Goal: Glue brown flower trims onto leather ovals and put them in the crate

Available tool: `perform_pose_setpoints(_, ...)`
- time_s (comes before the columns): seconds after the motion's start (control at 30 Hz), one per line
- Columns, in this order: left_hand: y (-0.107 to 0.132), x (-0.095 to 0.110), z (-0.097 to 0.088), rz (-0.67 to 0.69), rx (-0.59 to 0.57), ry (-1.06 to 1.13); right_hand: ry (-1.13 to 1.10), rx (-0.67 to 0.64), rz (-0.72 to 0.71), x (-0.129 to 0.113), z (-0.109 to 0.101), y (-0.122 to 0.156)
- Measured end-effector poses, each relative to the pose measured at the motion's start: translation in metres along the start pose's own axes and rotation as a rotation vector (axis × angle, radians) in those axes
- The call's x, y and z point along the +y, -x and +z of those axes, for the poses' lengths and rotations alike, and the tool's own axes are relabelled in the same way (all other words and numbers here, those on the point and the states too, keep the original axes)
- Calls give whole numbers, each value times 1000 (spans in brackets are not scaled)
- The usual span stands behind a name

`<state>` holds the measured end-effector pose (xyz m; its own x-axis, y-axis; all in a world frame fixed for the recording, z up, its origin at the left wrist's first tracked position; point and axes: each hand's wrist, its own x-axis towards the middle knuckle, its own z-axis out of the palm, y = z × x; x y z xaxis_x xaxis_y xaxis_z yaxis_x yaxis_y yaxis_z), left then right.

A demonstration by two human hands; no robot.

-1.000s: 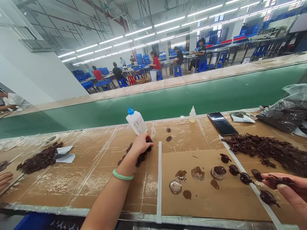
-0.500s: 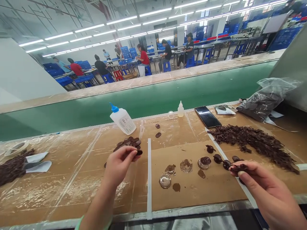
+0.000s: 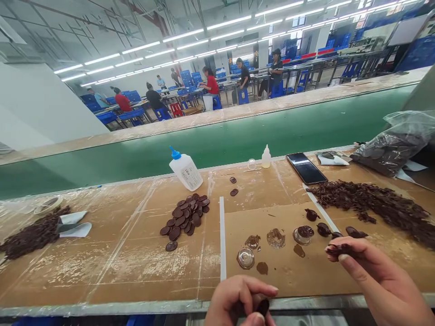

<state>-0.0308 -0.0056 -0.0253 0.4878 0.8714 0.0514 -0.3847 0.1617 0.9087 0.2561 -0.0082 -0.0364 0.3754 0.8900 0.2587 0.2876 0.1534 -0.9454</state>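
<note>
The left hand has dropped back from the pile of dark brown discs to the near bench edge, leaving the pile uncovered. It is curled closed, pinching one dark disc between thumb and fingers. The right hand is gripping too, closed on a dark brown piece just above the cardboard sheet. On that sheet lie a clear dome, brown smears and more dark pieces. The disc pile sits left of a white strip. Farther off are a squeeze bottle with a blue nozzle, a smartphone, a green conveyor belt and seated co-workers.
</note>
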Motion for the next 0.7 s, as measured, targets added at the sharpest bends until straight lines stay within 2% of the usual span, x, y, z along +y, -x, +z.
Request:
perform_pose_setpoints(0.07, -11, -4, 5, 44, -83, 83, -8, -17, -2, -1, 2, 2)
perform_pose_setpoints(0.13, -20, -3, 10, 76, -112, 224, -22, -19, 7, 0, 3, 5)
perform_pose_setpoints(0.27, -25, 3, 15, 71, -26, 461, -50, 6, 102, 6, 0, 13)
perform_pose_setpoints(0.47, -21, 2, 13, 42, 39, 519, -104, -10, 344, 26, -5, 20)
perform_pose_setpoints(0.57, -20, 1, 14, 52, 50, 497, -84, -12, 311, 23, -5, 15)
perform_pose_setpoints(0.7, -19, 2, 17, -14, 85, 456, 22, -26, 149, 7, -7, -1)
